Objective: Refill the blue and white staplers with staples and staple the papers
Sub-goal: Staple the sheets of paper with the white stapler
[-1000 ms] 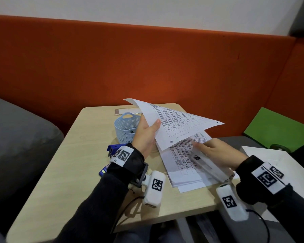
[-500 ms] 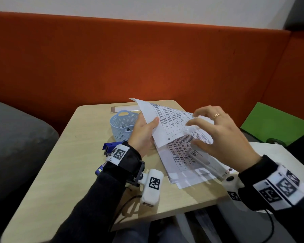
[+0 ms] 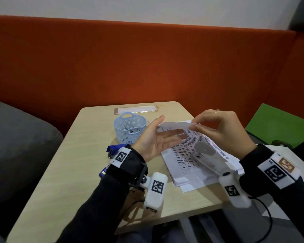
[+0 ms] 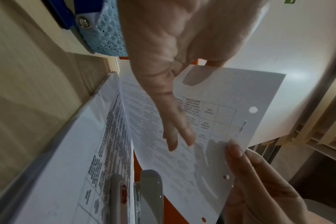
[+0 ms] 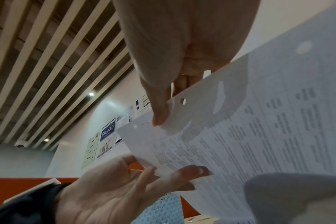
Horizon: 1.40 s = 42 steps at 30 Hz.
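Observation:
A printed sheet (image 3: 174, 125) with punched holes hangs nearly level above the paper stack (image 3: 182, 165). My right hand (image 3: 193, 124) pinches its punched edge between thumb and fingers, as the right wrist view shows on the sheet (image 5: 259, 121). My left hand (image 3: 173, 128) lies palm up with straight, spread fingers under the sheet and its thumb at the near edge. The white stapler (image 3: 206, 159) lies on the stack, untouched. The blue stapler (image 3: 113, 149) sits beside my left wrist, partly hidden by it.
A light blue basket (image 3: 129, 128) with small items stands behind my left hand. A phone (image 3: 135, 110) lies at the far edge of the wooden table (image 3: 74, 172). An orange sofa back rises behind, with a grey cushion (image 3: 16, 137) left and a green one (image 3: 279, 123) right.
My right hand left the white stapler, rose and took the sheet's edge. The sheet came down from steeply raised to nearly level. My left hand's fingers straightened under it.

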### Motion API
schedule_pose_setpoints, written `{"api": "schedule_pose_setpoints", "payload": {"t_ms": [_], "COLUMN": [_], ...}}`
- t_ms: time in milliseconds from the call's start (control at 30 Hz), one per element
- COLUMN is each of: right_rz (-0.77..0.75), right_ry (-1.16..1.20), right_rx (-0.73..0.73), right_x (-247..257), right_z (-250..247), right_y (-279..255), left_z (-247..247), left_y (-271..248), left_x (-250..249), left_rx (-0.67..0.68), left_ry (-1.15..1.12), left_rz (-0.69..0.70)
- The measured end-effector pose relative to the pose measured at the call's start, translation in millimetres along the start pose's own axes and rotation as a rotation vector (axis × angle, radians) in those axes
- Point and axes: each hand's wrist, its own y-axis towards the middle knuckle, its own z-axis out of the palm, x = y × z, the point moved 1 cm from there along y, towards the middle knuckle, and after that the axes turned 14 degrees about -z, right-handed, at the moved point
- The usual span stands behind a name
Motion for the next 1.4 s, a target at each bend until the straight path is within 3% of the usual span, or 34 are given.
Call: {"api": "schedule_pose_setpoints", "payload": {"t_ms": [233,800,1400], "right_rz": [0.048,-0.113,-0.083], "right_ry": [0.018,-0.067,0.006], "right_rx": [0.043,0.063,0.088], "right_x": [-2.3,7.0,8.7], "right_z": [1.5,9.5,9.3], "right_y": [2.9,8.8,13.1], "left_z": [-2.0,-2.9,-2.7], "left_y": [1.1,0.7,0.9], "left_x": [0.9,2.2,2.0], "left_rx": [0.042,-0.026,0.015], "left_ry": [0.002,0.028,0.052], "left_rz": [-0.093,-0.094,-0.101]}}
